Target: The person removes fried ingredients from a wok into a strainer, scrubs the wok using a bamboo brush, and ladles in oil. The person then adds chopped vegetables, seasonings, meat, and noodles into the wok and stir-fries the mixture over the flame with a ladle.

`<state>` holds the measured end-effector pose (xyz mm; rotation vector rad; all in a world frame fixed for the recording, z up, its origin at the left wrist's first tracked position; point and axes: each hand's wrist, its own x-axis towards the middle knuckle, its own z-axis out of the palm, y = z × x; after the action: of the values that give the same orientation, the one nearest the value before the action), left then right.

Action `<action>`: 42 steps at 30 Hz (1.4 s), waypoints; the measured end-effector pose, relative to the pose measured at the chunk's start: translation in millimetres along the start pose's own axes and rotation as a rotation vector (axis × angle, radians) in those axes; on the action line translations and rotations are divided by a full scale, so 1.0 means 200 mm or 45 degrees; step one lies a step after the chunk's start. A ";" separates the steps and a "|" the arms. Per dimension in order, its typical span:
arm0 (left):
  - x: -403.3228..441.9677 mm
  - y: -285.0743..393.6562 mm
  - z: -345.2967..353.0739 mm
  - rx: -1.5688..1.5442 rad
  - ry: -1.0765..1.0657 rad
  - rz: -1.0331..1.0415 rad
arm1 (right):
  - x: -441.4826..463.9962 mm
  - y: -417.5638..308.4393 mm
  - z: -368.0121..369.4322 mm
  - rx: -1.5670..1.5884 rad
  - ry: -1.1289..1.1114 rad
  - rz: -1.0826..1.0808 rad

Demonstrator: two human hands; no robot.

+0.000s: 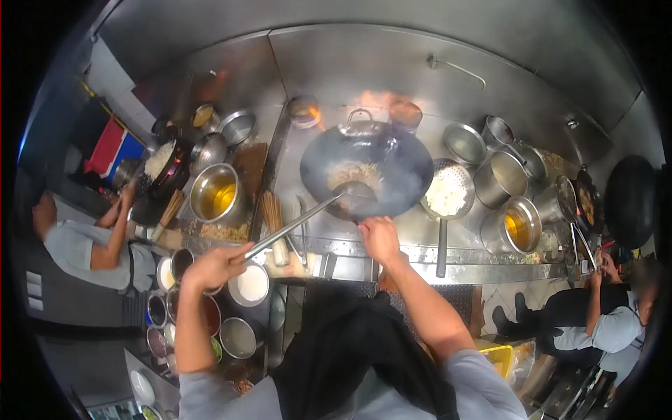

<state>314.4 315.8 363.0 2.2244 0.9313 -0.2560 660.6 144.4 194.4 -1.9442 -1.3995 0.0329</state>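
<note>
My left hand [218, 269] is closed around the handle of a long metal ladle [294, 224], whose bowl rests in the food in a large dark wok [409, 171]. Minced or chopped food [350, 176] lies at the wok's bottom, with some steam over it. My right hand [380, 239] is closed at the wok's near rim; what its fingers grip there is partly hidden. Just right of the wok sits a perforated strainer [443, 241] full of pale, chopped food [448, 192].
Metal pots of yellow oil [222, 197] [519, 227] stand on both sides. A bamboo brush [274, 220] lies left of the wok. Flames [378, 101] show behind it. Co-workers [91, 245] [609, 315] stand at far left and far right. Ingredient bowls [248, 283] are at lower left.
</note>
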 end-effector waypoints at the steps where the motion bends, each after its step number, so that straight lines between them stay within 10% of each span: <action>1: 0.06 -0.01 0.04 0.029 -0.017 0.003 | 0.02 -0.01 0.06 0.005 -0.011 -0.008; 9: 0.20 0.08 0.46 0.036 0.361 0.048 | -0.51 -0.05 -0.01 -0.072 -0.113 -0.021; 35: 0.57 0.17 0.68 -0.212 0.442 -0.083 | 0.11 0.20 0.15 0.030 -0.119 0.043; 42: -0.01 0.24 0.25 -0.010 0.156 0.057 | 0.00 0.03 -0.09 0.028 -0.081 -0.027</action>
<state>349.6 258.1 352.3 2.2715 0.9436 -0.0961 674.0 133.9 204.2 -1.9255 -1.4550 0.1009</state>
